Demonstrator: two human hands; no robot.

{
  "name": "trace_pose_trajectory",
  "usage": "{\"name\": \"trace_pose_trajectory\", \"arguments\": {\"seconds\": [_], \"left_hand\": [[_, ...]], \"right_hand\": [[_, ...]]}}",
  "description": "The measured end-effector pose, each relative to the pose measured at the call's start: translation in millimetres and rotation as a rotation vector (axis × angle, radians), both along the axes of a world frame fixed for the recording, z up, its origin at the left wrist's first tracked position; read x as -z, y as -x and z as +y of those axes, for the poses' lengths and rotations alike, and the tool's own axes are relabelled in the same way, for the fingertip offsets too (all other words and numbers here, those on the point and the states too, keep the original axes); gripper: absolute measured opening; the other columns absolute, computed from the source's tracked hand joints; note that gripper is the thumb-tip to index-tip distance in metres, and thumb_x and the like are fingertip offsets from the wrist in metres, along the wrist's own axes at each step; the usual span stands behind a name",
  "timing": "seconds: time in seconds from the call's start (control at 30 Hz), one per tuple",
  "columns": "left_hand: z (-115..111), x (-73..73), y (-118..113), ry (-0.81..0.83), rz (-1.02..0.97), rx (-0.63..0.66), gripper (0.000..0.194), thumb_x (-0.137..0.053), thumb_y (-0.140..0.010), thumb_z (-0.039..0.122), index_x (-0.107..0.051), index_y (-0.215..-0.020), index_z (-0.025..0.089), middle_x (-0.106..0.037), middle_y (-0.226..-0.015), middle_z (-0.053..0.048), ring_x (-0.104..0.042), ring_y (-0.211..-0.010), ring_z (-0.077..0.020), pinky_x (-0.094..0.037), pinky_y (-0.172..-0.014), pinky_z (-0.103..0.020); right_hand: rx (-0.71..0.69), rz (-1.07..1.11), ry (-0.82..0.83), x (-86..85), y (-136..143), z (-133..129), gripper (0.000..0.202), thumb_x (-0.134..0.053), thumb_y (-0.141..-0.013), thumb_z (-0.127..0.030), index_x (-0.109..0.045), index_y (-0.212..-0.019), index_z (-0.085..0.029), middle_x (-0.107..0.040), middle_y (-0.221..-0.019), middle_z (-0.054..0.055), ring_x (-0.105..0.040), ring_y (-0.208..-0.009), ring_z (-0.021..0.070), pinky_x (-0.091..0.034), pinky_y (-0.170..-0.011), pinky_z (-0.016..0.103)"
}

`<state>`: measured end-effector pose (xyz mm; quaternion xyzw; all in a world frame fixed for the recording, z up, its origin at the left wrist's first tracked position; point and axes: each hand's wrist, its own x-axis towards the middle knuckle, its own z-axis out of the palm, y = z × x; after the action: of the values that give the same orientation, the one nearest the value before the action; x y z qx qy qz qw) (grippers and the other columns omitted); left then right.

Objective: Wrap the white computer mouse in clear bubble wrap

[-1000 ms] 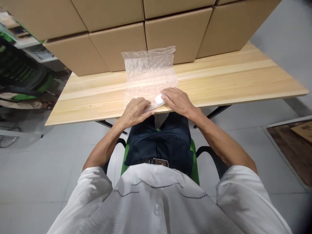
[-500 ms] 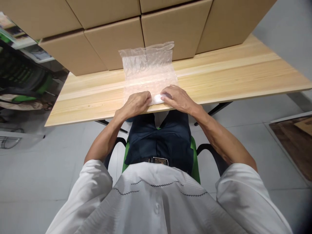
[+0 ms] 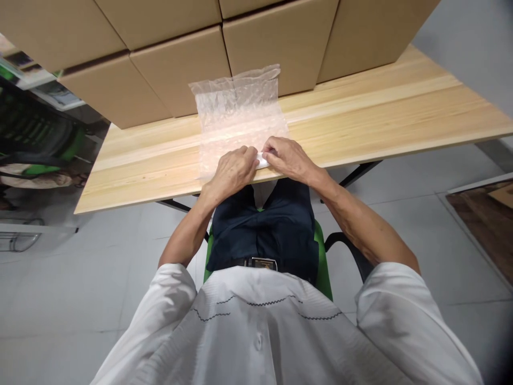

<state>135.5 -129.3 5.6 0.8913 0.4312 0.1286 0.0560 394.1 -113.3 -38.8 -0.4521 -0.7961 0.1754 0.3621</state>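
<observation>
**White object held at near table edge, both hands on it**

Small white object (image 3: 262, 160) is located at the front edge of the wooden table (image 3: 385, 109), at the near end of a clear bubble-wrap sheet (image 3: 240, 109). Exact type can't be told; most of it is covered by the hands.

Long axis: judged to run left-right, roughly parallel to the table edge, from the short stretch visible. Ends are hidden, so no front or back can be assigned.

Right end is pinched between curled fingertips and thumb of the right hand (image 3: 289, 158). Left end is covered by the left hand (image 3: 235, 168), fingers bunched close together; whether it is gripped or just pressed can't be told. Two-ended contact is probably used to keep the object straight and steady.

Sheet is spread away from the body, far end bent up against the cardboard boxes (image 3: 180, 72), presumably because table depth is taken up by the stack. Near edge is likely chosen for short reach: dark trousers (image 3: 262, 227) and green chair (image 3: 324, 272) are seen directly below, so work is done seated.
</observation>
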Motion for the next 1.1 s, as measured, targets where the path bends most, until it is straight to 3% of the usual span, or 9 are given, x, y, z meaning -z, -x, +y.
{"name": "trace_pose_trajectory", "arguments": {"seconds": [0.37, 0.6, 0.83, 1.1], "left_hand": [[12.4, 15.7, 3.5, 0.023, -0.173, 0.003, 0.033, -0.055, -0.126, 0.033, -0.085, -0.137, 0.023, -0.091, -0.128, -0.016, -0.085, -0.117, -0.0344, -0.067, -0.108, -0.050], [25.0, 11.3, -1.7, 0.089, -0.230, 0.019, 0.032, -0.064, -0.120, 0.033, -0.093, -0.129, 0.022, -0.096, -0.126, -0.014, -0.087, -0.114, -0.0319, -0.068, -0.109, -0.049], [29.4, 7.5, 3.5, 0.200, -0.311, 0.075, 0.036, -0.080, -0.113, 0.048, -0.095, -0.131, 0.020, -0.096, -0.127, -0.012, -0.085, -0.109, -0.0299, -0.068, -0.103, -0.046], [28.9, 2.9, 7.1, 0.253, -0.306, 0.056, 0.036, -0.079, -0.108, 0.043, -0.095, -0.133, 0.021, -0.095, -0.128, -0.011, -0.085, -0.111, -0.0303, -0.068, -0.102, -0.046]], "right_hand": [[-0.019, 0.000, -0.078, 17.1, 0.1, 5.9, 0.022, -0.060, -0.122, -0.046, -0.071, -0.115, -0.028, -0.086, -0.120, 0.016, -0.076, -0.117, 0.0380, -0.064, -0.112, 0.055], [0.009, 0.002, -0.101, 21.9, -5.1, 4.9, 0.029, -0.060, -0.127, -0.055, -0.069, -0.115, -0.030, -0.084, -0.117, 0.014, -0.075, -0.117, 0.0384, -0.066, -0.111, 0.057], [-0.018, -0.015, -0.087, 18.7, -10.2, 3.4, 0.021, -0.060, -0.124, -0.045, -0.070, -0.115, -0.029, -0.084, -0.120, 0.015, -0.075, -0.116, 0.0369, -0.063, -0.109, 0.054], [-0.037, -0.001, -0.081, 14.1, -37.4, -3.8, 0.025, -0.063, -0.122, -0.046, -0.079, -0.123, -0.027, -0.089, -0.129, 0.015, -0.076, -0.121, 0.0364, -0.062, -0.114, 0.052]]}}
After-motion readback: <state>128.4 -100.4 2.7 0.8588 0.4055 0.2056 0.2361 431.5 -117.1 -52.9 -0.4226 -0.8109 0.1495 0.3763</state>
